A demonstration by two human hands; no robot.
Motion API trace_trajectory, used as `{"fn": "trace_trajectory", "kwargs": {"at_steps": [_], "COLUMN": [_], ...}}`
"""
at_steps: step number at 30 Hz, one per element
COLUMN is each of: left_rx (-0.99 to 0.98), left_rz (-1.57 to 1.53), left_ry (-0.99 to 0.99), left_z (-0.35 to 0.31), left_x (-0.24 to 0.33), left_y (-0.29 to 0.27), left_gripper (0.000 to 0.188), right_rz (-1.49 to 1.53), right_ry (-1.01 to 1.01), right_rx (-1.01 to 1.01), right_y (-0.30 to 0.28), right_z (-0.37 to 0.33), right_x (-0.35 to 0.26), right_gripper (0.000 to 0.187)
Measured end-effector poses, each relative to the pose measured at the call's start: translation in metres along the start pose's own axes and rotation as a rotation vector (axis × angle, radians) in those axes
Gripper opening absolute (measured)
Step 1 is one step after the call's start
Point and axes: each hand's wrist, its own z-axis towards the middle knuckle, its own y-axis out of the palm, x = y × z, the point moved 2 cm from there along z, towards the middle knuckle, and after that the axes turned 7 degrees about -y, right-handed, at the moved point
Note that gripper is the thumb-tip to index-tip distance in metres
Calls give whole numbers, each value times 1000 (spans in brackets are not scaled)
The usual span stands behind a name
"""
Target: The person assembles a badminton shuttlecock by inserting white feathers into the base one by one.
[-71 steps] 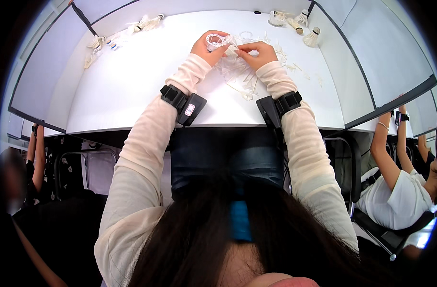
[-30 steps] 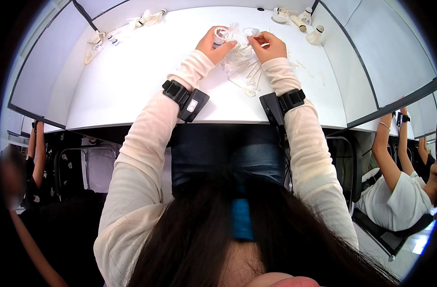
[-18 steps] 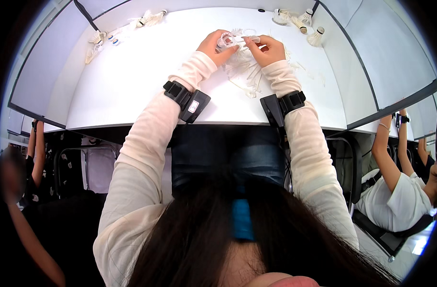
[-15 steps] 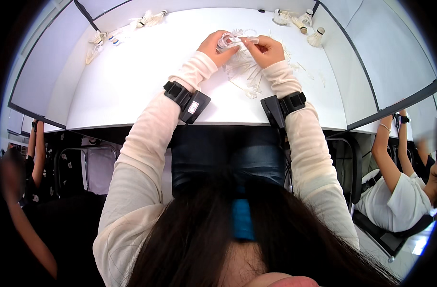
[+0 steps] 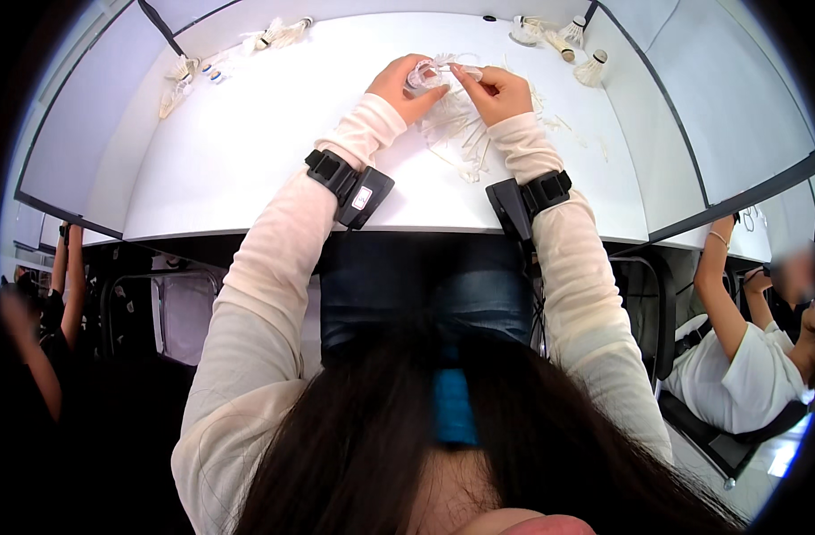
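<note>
I had a white desk (image 5: 247,169) before me, between a pale left panel (image 5: 78,147) and a pale right panel (image 5: 737,107), both with dark edging. Near the desk's far edge lay 1 small black disc (image 5: 489,18). On my right, 1 co-worker in a white top (image 5: 737,370) sat on a black chair (image 5: 703,430), a pale bracelet (image 5: 719,237) around 1 wrist. On my left showed another person's bare arm (image 5: 73,294).

The white worktop (image 5: 256,160) carries loose white strips (image 5: 473,143), scattered right of its middle. Shuttlecocks (image 5: 590,69) cluster at its far right corner; other shuttlecocks (image 5: 284,34) lie toward the far left corner, near small blue-and-white pieces (image 5: 212,75).
</note>
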Motion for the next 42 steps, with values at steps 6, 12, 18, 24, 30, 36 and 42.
{"fn": "trace_trajectory", "kwargs": {"at_steps": [6,12,18,24,30,36,42], "left_rx": [8,-40,-30,-46,-24,-2,-85], "left_rz": [1,12,38,118,119,105,15], "left_ry": [11,13,60,150,189,172,116], "left_z": [-1,-1,-2,-5,-3,-2,-3], "left_x": [-3,-2,-5,1,-1,-5,-6], "left_y": [-2,-1,-2,-1,-3,-1,-2], "left_gripper": [47,49,49,46,44,45,46], "right_rz": [-85,-117,-109,-113,0,-64,-70], "right_ry": [35,41,76,146,161,118,155], "right_rx": [-2,7,-39,-163,-62,-71,-104], "right_y": [-1,-3,0,2,-1,-3,-3], "right_z": [0,0,-2,-4,-3,-1,0], "right_x": [-3,-5,-1,4,-10,-9,-12], "right_gripper": [51,50,49,35,38,37,38]}}
